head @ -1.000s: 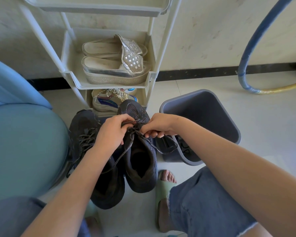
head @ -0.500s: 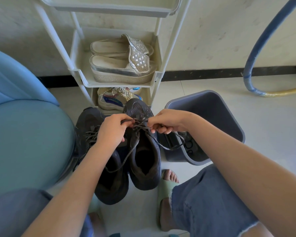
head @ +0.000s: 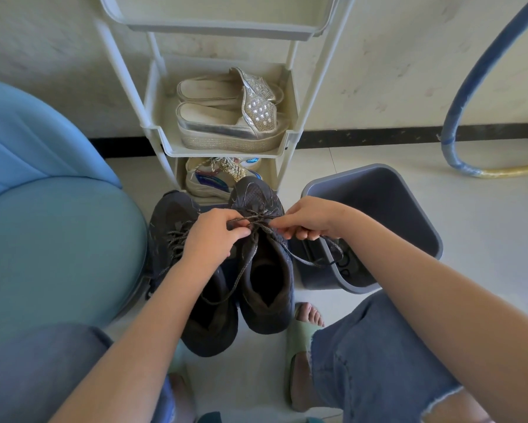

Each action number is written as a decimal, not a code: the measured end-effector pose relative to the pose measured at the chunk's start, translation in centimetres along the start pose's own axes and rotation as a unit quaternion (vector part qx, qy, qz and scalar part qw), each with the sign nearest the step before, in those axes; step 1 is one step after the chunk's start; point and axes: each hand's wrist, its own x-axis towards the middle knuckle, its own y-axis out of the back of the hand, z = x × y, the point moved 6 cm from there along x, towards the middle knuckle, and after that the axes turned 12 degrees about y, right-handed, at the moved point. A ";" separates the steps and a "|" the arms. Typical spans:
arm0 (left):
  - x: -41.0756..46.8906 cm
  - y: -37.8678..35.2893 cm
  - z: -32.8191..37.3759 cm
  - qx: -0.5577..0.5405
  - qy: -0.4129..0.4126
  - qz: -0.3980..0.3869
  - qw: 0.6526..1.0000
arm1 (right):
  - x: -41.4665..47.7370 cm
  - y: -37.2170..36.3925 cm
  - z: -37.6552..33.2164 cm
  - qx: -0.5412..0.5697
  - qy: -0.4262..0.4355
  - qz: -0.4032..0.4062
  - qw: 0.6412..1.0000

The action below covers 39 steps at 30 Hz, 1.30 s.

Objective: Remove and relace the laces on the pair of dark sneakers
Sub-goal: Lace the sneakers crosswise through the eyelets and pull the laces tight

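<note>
Two shoes stand side by side on the pale floor, toes away from the person: a dark grey mesh right sneaker (head: 258, 195) and a matching left sneaker (head: 171, 215). The left hand (head: 213, 236) and the right hand (head: 311, 219) meet over the right sneaker's forward eyelets. Each hand has its fingers curled, pinching a run of the grey speckled lace (head: 250, 221). The lace is drawn taut between the two pinches.

From the left pinch, one lace end trails back toward the person across the shoe's open collar. From the right pinch, the other end loops outward in front of the near rim of a grey plastic bin (head: 421, 209), which stands just right of the grip.

The left sneaker sits directly left of the grip, touching its mate and partly under the left forearm; its lacing is loosely in place.

Just beyond the grip stands a cream plastic shoe rack (head: 165, 141). It holds silver platform sandals (head: 226, 129) on one shelf and a pale multicoloured trainer (head: 207, 181) on the shelf below. Well left of the grip is a blue upholstered seat (head: 58, 233). Nearer the person than the right pinch, a foot in a green slide (head: 299, 340) rests on the floor.
</note>
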 end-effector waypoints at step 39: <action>-4.8 0.9 -1.3 -0.250 0.127 -0.136 0.950 | -3.0 -3.3 -2.2 -0.154 0.052 0.038 0.986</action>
